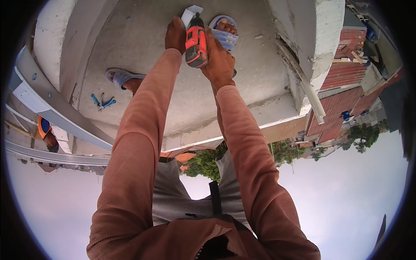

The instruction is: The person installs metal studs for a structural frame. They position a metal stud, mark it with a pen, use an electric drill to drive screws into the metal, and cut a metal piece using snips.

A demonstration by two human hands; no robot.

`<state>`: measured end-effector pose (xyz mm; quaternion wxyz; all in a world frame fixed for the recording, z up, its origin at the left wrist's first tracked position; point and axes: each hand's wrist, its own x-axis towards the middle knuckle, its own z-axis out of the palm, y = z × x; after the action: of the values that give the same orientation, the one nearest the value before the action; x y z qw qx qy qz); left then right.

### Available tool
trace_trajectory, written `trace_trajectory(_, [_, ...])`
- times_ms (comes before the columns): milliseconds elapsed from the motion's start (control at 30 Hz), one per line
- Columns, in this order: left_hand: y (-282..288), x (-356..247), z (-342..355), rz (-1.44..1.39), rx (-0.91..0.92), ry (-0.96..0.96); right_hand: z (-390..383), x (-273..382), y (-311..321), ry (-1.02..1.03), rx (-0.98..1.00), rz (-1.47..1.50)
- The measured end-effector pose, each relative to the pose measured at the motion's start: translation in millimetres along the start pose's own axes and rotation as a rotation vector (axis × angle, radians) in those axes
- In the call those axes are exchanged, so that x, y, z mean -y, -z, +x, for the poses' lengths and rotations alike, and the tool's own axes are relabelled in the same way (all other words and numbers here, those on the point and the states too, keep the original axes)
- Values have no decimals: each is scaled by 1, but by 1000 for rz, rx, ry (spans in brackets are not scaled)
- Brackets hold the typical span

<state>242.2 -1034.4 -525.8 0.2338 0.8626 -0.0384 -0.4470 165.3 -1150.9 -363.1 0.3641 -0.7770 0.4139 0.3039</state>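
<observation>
My right hand (218, 63) is wrapped around a red and black cordless drill (196, 45), whose dark nose points away from me. Against that nose lies a short piece of grey metal channel (190, 14), and my left hand (175, 35) grips it from the left side. The fingers of the left hand are mostly hidden from above. Whether the drill's tip touches the metal cannot be made out. On the concrete floor to the left lies a pair of blue-handled pliers (102, 102), with its jaws apart.
My feet in blue-grey sandals (224, 40) stand on a concrete floor (143, 52) between low concrete walls (299, 39). Long grey metal channels (56, 104) lean at the left. A pale pole (303, 82) rests along the right wall. Someone in orange and blue (44, 128) is far left.
</observation>
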Motion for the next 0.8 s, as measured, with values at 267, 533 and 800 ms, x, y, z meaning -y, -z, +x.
trace_trajectory(267, [1, -6, -4, 110, -20, -26, -2, 1, 1, -6, -13, 53])
trace_trajectory(533, [0, -2, -2, 106, -18, -18, -4, 8, 7, -41, 15, 58])
trace_trajectory(800, [6, -23, -10, 91, -29, -14, -4, 0, 4, -42, -41, 22])
